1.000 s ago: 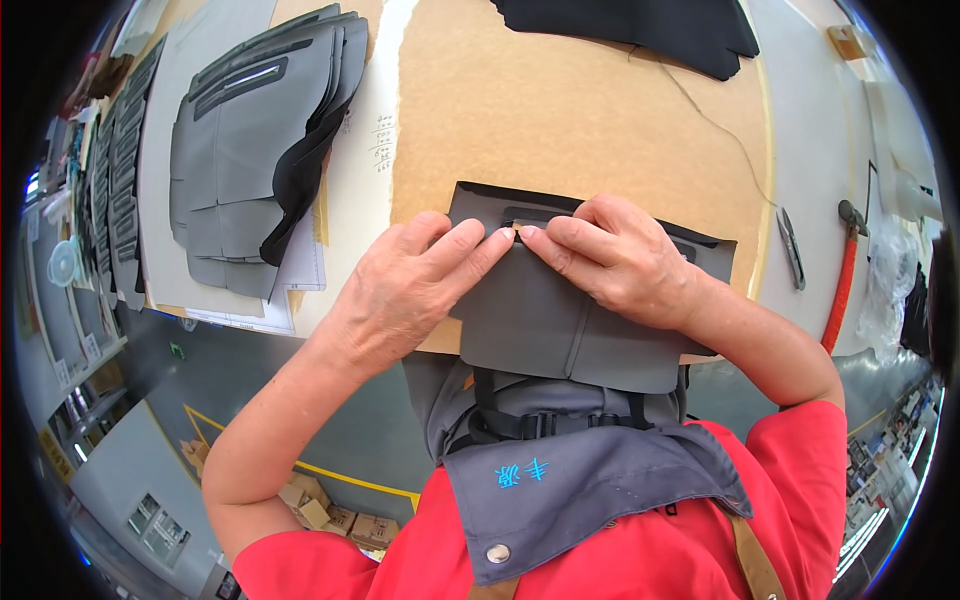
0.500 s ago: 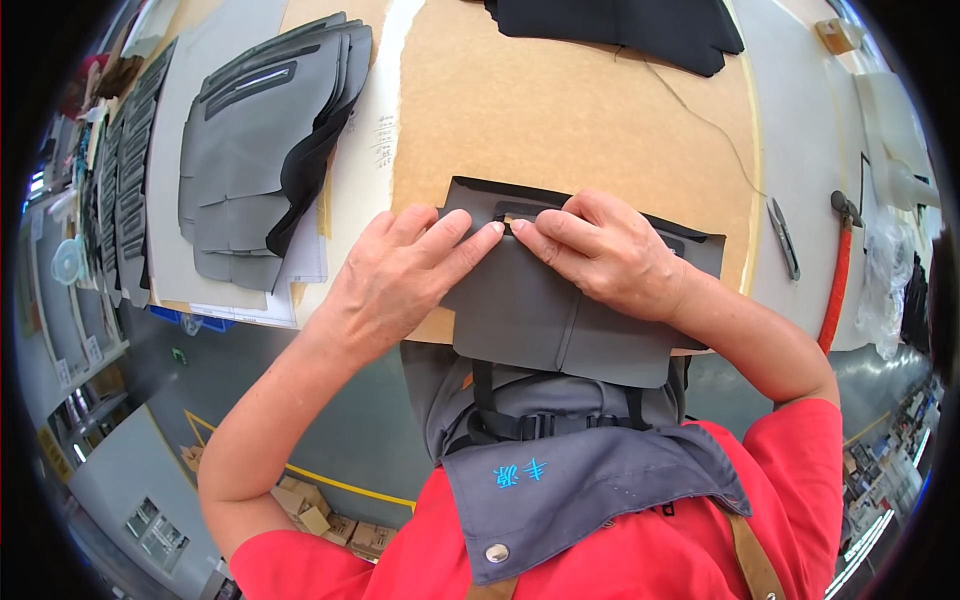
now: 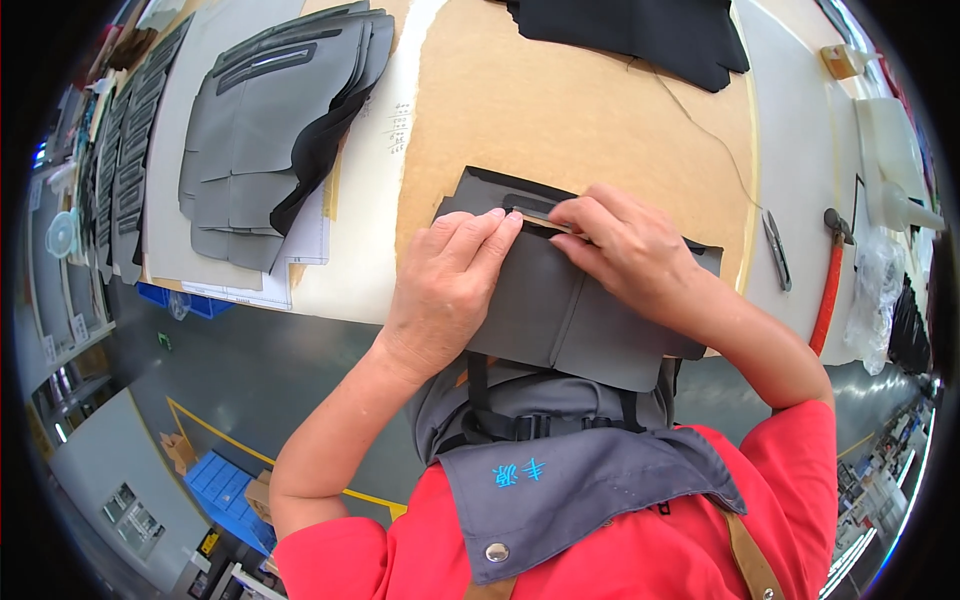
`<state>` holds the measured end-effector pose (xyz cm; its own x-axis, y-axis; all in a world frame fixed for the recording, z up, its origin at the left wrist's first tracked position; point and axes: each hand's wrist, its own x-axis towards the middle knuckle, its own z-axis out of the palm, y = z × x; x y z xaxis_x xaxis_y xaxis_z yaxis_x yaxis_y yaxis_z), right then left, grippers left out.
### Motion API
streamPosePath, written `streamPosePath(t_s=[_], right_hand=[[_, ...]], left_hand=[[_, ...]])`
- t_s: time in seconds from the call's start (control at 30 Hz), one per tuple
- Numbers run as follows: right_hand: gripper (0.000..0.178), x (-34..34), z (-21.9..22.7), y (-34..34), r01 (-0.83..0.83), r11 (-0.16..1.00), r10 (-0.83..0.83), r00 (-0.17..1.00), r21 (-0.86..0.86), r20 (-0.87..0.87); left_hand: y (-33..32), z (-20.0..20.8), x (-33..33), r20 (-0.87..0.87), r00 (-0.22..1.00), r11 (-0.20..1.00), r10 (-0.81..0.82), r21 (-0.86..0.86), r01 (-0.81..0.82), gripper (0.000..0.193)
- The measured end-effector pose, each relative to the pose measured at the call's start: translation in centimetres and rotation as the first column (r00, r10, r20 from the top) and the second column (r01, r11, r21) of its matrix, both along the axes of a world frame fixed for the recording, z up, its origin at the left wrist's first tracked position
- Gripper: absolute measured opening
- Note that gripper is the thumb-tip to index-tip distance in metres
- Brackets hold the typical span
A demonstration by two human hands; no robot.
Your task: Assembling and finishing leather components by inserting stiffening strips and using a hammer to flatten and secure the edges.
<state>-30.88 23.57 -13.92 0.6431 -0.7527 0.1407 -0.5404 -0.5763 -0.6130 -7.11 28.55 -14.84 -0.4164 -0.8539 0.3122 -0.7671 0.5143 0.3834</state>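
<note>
A grey fabric panel with black edging lies in front of me, its lower part hanging over the table's near edge. Near its upper side runs a narrow slot framed in black, with a tan line showing inside. My left hand pinches the panel at the slot's left end, thumb and index finger close together. Farther right along the slot, my right hand grips its edge between thumb and fingers. What exactly lies between the right fingertips is partly hidden.
Similar grey panels form a stack at the left. Black fabric pieces lie at the far side. Thread snips, a red-handled hammer and clear plastic bags are at the right. A loose thread crosses the brown board.
My right hand has slid to the right along the slot, uncovering more of it. My left hand has shifted slightly right and stays at the slot's left end.
</note>
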Motion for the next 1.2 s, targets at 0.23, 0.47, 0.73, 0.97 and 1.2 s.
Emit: streamPosePath(t_s=[0.23,0.47,0.73,0.97,1.2], right_hand=[[0.020,-1.5,-0.4,0.9,0.026,1.000,-0.025,0.997,-0.007,0.077],[0.035,-1.2,-0.7,1.0,0.042,0.997,-0.035,0.994,-0.063,0.106],[0.040,-1.7,-1.7,1.0,0.001,0.980,0.013,0.997,-0.198,0.073],[0.045,-1.9,-1.5,1.0,-0.091,0.933,0.095,0.995,-0.348,-0.005],[0.043,-1.8,-0.9,0.9,-0.120,0.924,0.112,0.993,-0.363,-0.041]], left_hand=[[0.1,0.3,-0.2,-0.013,1.000,0.999,0.008,0.046,-0.007,0.047],[0.1,0.9,-0.5,0.017,1.000,0.994,0.012,0.111,-0.013,0.051],[0.0,1.1,-0.2,0.029,0.999,0.988,-0.021,0.153,0.016,0.054],[0.1,1.2,-0.3,0.158,0.985,0.995,-0.076,0.069,0.066,0.056],[0.6,1.1,-1.1,0.242,0.968,0.997,-0.074,-0.005,0.077,0.048]])
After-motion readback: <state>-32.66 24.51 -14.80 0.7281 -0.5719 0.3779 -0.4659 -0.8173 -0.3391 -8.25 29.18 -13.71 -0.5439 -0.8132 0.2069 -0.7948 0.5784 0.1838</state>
